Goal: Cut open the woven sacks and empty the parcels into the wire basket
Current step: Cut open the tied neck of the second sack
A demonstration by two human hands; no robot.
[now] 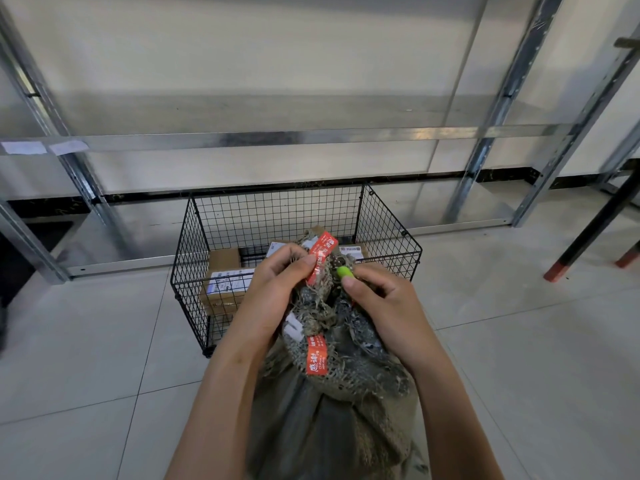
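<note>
Head view: left hand (277, 285) grips the sack (332, 375) by its frayed neck. Right hand (377, 299) pinches a green cutter (345, 272) there, before the wire basket (194, 244).

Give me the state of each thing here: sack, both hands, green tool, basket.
woven sack: upright, neck bunched shut and taped.
left hand: grips the woven sack's neck.
green tool: only its tip shows.
right hand: holds the green tool at the neck.
wire basket: open-topped, cardboard parcels inside.

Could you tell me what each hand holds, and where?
Left hand grips the woven sack at its bunched neck; right hand pinches a small green tool near its end.
</note>
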